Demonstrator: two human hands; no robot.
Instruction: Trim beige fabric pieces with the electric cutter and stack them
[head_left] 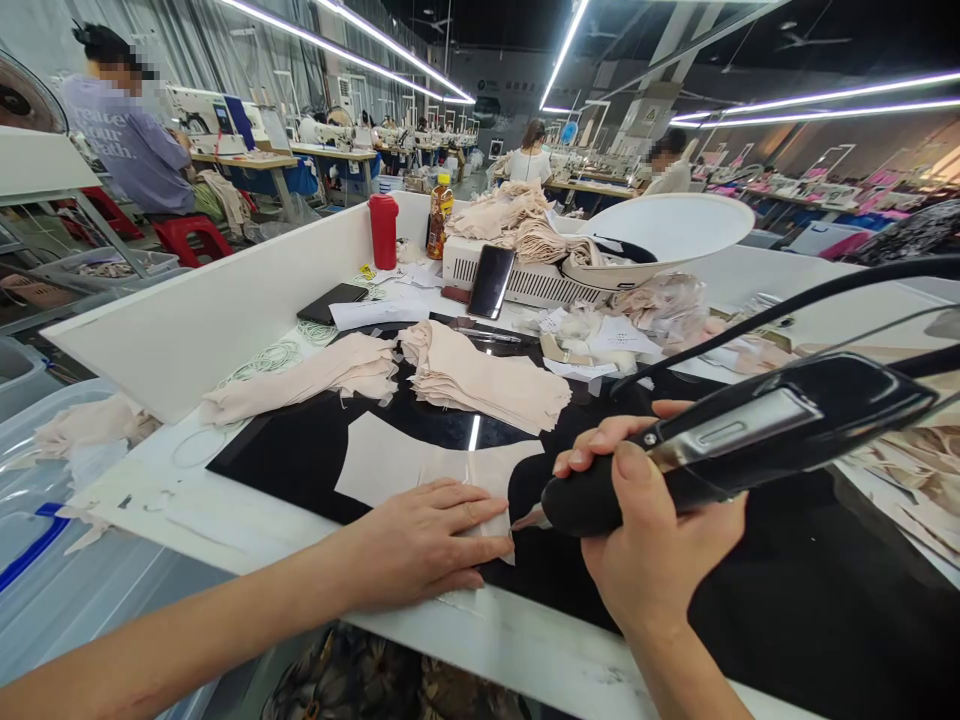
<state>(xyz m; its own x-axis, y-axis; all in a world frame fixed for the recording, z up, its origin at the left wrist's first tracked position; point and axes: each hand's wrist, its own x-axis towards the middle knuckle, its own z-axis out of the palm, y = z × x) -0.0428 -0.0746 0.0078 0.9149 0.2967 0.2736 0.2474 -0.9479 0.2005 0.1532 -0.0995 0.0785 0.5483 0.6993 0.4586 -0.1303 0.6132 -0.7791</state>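
Note:
A pale beige fabric piece (390, 465) with a curved edge lies on the glossy black work surface (285, 455). My left hand (431, 540) rests flat on its right end, fingers stretched out. My right hand (645, 525) is closed around a black corded handheld tool (757, 440) with a silver plate on its side. The tool's narrow tip (531, 518) is at the fabric's right edge, close to my left fingertips; I cannot tell whether it touches. Behind lie a stack of beige fabric pieces (487, 380) and a looser bundle of beige fabric (315, 375).
A phone (492, 282) leans against a white vented box (540, 280) heaped with fabric. A red cup (384, 232) and a bottle (440, 215) stand behind. The tool's black cable (795, 292) arcs across the right. Low white walls (210, 310) edge the table. A person (124, 130) sits at left.

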